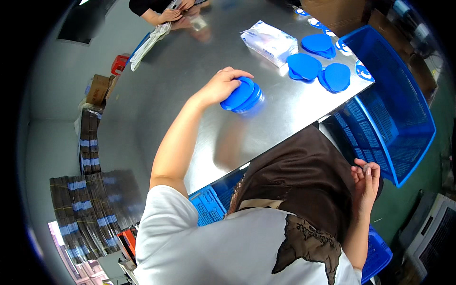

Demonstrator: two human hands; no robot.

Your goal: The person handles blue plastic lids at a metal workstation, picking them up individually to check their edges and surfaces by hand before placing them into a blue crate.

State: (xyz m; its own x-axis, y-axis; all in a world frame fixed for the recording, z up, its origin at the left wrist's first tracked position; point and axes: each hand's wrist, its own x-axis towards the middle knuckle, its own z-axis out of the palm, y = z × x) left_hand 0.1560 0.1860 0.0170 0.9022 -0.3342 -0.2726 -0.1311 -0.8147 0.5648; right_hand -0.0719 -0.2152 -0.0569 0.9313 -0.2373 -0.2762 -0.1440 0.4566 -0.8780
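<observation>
Shiny steel table (275, 118) here, left hand (222, 87) curled over stacked blue discs (240, 97) near-left of the tissue packet (270, 43), right hand (366, 184) half-curled, can't tell if either's gripping, and those discs look light, stiffish, kinda slippery, so I'd grab the rims.

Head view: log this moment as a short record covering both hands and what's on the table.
left hand: on top of the blue disc stack; grip unclear
right hand: off the table, fingers partly curled
nearest right hand: large blue basket
right of stack: white packet, three blue disc piles
far side: another person's hands
</observation>
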